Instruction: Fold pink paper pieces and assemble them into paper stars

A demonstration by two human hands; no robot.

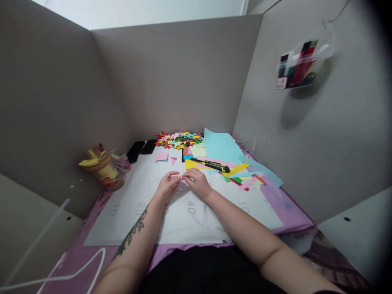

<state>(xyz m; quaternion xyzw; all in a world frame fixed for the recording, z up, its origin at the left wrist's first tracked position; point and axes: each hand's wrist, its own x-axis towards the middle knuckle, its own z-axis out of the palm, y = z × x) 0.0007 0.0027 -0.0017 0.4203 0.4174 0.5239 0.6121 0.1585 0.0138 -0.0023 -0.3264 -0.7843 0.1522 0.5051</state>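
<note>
Between the fingertips of both hands is a small pink paper piece [181,179], mostly hidden by the fingers. My left hand [168,185] pinches it from the left, and my right hand [197,181] pinches it from the right. Just beyond the hands lie a folded pink paper piece [173,160] and a small stack of square papers with pink on top [162,157]. A yellow and black utility knife [211,165] rests on coloured paper strips to the right. Behind these is a pile of folded paper stars [177,139] in many colours.
Light blue sheets [222,146] and scattered strips [241,174] lie at the right. Two black phone-like objects [136,152] and a yellow-brown cup [104,167] are at the left. Grey partitions [177,77] surround the table. A clear holder [298,67] hangs on the right partition.
</note>
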